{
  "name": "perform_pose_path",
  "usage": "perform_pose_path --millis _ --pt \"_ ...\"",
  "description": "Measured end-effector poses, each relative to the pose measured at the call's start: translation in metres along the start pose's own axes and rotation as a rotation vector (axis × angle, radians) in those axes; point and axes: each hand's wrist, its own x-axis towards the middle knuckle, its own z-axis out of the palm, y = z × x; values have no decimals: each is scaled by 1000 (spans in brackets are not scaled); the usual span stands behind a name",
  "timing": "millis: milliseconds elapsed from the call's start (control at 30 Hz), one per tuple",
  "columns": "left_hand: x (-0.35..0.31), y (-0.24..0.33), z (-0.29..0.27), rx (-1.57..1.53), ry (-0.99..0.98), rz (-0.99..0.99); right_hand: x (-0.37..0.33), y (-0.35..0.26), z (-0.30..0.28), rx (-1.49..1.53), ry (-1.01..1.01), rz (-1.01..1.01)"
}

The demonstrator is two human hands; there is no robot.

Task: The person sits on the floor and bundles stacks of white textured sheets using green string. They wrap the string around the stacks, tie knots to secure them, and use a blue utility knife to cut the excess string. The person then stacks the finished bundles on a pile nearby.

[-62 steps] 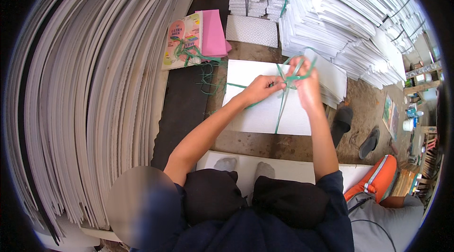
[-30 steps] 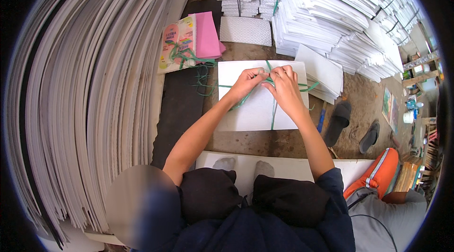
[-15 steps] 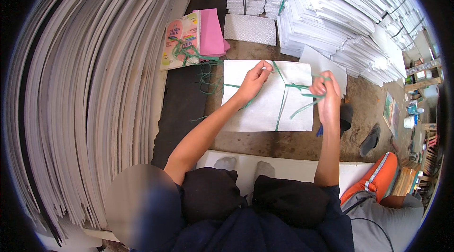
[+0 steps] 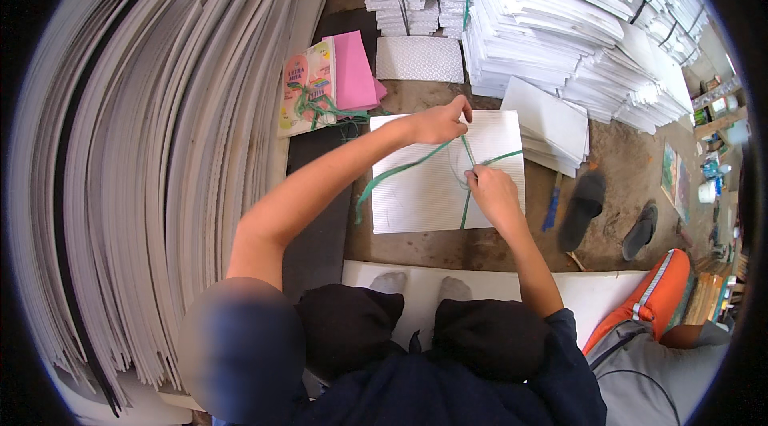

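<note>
In front of me lies a flat white ribbed sheet or bundle of sheets [image 4: 412, 204], with green plastic string [image 4: 400, 171] across it both ways. My left hand [image 4: 440, 122] is over its far half, fingers closed on the string, with a loose tail trailing off to the left. Nearer the middle, just right of the string crossing, my right hand [image 4: 494, 194] pinches the string between thumb and fingers. The two hands are a short way apart. Whether a knot lies under my right fingertips is hidden.
Tall stacks of white sheets stand at left [image 4: 192, 170] and back right [image 4: 544, 26]. A printed carton sheet [image 4: 308, 78] with tangled green string and pink sheets [image 4: 352, 66] lie far left. Dark slippers [image 4: 582, 210] sit at right, near another person's orange-clad part [image 4: 640, 298].
My right hand has moved left, from the sheet's right edge to the string crossing. My left hand has shifted slightly, and a string tail now swings out leftward.
</note>
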Motion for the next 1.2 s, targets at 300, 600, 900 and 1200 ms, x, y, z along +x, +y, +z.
perform_pose_path --millis 300,600,900,1200 --pt "19 20 -12 -189 -392 -367 0 8 -3 425 34 81" --pt "21 9 -3 -53 -438 -391 -3 9 -4 516 86 92" --pt "-16 11 -5 521 259 269 -2 11 2 484 72 76" --pt "-123 -38 83 656 461 120 -2 9 0 482 107 58"
